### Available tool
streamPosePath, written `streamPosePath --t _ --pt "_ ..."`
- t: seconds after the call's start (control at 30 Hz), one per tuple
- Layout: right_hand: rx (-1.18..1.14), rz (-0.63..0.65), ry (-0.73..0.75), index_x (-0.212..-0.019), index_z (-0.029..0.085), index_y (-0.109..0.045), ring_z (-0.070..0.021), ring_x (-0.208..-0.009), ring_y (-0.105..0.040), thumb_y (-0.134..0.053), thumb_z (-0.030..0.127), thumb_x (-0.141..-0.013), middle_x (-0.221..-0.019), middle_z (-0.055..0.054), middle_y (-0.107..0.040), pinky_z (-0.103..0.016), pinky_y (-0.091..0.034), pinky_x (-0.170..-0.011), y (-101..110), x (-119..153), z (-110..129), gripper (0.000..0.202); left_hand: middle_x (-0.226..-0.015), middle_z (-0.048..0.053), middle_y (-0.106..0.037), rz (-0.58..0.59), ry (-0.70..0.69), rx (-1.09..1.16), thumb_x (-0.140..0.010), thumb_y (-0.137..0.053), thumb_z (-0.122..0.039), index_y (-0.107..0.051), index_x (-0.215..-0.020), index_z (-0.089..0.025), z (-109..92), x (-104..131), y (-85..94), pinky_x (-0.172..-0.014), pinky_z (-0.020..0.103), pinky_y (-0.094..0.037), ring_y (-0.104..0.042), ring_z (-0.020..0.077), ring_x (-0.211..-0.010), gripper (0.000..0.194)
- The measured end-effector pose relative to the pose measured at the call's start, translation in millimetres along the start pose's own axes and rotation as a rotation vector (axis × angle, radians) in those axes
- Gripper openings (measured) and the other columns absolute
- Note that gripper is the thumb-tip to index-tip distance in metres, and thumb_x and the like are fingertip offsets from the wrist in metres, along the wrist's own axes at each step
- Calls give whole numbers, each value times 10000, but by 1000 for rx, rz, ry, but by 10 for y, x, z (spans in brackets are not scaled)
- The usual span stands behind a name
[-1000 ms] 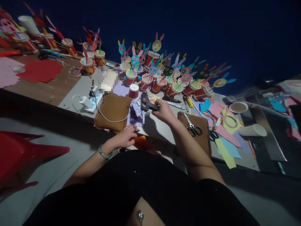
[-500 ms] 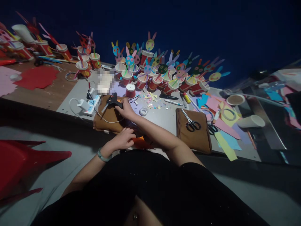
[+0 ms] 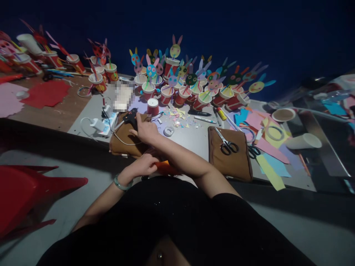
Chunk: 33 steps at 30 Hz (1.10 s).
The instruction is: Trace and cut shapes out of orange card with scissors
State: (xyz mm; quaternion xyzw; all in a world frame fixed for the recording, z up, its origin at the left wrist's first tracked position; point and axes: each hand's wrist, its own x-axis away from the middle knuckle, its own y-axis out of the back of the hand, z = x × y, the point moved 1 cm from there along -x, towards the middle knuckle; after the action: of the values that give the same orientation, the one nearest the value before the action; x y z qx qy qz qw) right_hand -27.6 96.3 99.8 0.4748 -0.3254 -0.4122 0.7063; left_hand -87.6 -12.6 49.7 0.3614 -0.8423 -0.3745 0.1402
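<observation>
A black glue gun (image 3: 131, 116) lies over the left brown pad (image 3: 124, 141), its white cable looping across the pad. My right hand (image 3: 147, 130) is at the gun's handle, index finger stretched out and thumb apart, not wrapped round it. Close to my body, my left hand (image 3: 143, 165) has its fingers curled together at the pad's near right corner. What those fingers hold, if anything, is hidden. Orange material (image 3: 167, 168) shows just right of my left hand, partly under my right forearm.
Behind stand several red cups with paper bunny faces (image 3: 173, 80). An upturned cup (image 3: 153, 107), a tape roll (image 3: 168, 131) and paper scraps lie nearer. Scissors (image 3: 229, 146) rest on the right pad (image 3: 235, 162). A power strip (image 3: 108, 125) is at left, a red stool (image 3: 22, 192) below.
My right hand has loosened from the glue gun's handle and its index finger has straightened. The gun has shifted slightly. My left hand stays near the same spot, fingers still curled.
</observation>
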Motion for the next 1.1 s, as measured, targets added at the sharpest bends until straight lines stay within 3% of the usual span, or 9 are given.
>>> streamPosePath --t 0.07,0.13,0.27,0.43,0.53,0.6,0.77,0.93,1.1 --pt "71 6 63 -1535 99 -281 -347 -1000 -705 -416 574 -991 -1057 -239 -737 -420 -499 -814 116 175 -16 735 -988 74 -724 -21 -4 41 -754 -488 -82 -725 -905 -160 6 3 16 -946 361 -478 -616 224 -994 292" --pt "107 33 105 -1470 142 -417 -317 -933 -715 -396 547 -1006 -1038 -201 -755 -375 -472 -747 276 385 -111 616 -1012 78 -726 -56 15 77 -753 -487 -80 -722 -954 -154 16 14 52 -917 340 -497 -631 214 -985 318" --pt "103 -26 45 -1370 209 -542 -250 -868 -699 -433 480 -998 -1025 -116 -778 -317 -407 -716 642 841 -622 473 -829 58 -708 -153 81 173 -766 -532 -139 -706 -825 -136 55 34 157 -747 284 -521 -637 169 -771 184" --pt "161 -224 -439 -1201 179 -647 -243 -824 -669 -535 434 -934 -890 -104 -759 -324 -402 -724 962 1390 -1635 385 -844 71 -768 -304 129 522 -740 -707 -264 -750 -848 -145 109 -86 200 -765 312 -573 -695 189 -779 166" --pt "303 -188 -703 -1083 133 -687 -290 -935 -668 -548 378 -907 -1022 -192 -733 -358 -421 -752 1013 1683 -2125 333 -807 77 -772 -381 250 789 -637 -842 -329 -749 -819 -143 63 -273 162 -765 334 -595 -709 200 -757 277" --pt "333 -120 -752 -1069 115 -688 -317 -1026 -656 -583 359 -874 -1131 -225 -701 -368 -434 -774 986 1832 -2330 329 -878 78 -779 -449 308 973 -580 -890 -340 -739 -892 -146 -29 -427 148 -821 355 -601 -728 212 -820 397" --pt "309 -7 -828 -1133 129 -666 -308 -1010 -672 -580 268 -862 -1120 -211 -706 -364 -441 -773 839 2028 -2535 316 -1109 122 -752 -469 289 1240 -610 -878 -342 -692 -1120 -151 -360 -818 198 -958 396 -581 -712 258 -1065 575" --pt "255 -111 -864 -1074 120 -699 -324 -971 -653 -630 353 -847 -1020 -214 -702 -393 -441 -778 741 2138 -2623 332 -1153 132 -737 -450 264 1317 -626 -842 -291 -651 -1170 -142 -512 -1058 216 -1015 422 -568 -670 289 -1180 596" --pt "300 -201 -791 -986 108 -731 -378 -1130 -560 -647 399 -826 -1158 -243 -624 -459 -456 -875 647 2286 -2700 343 -1069 118 -762 -492 341 1381 -618 -813 -236 -664 -1080 -142 -511 -1144 139 -982 423 -584 -695 275 -1133 494"
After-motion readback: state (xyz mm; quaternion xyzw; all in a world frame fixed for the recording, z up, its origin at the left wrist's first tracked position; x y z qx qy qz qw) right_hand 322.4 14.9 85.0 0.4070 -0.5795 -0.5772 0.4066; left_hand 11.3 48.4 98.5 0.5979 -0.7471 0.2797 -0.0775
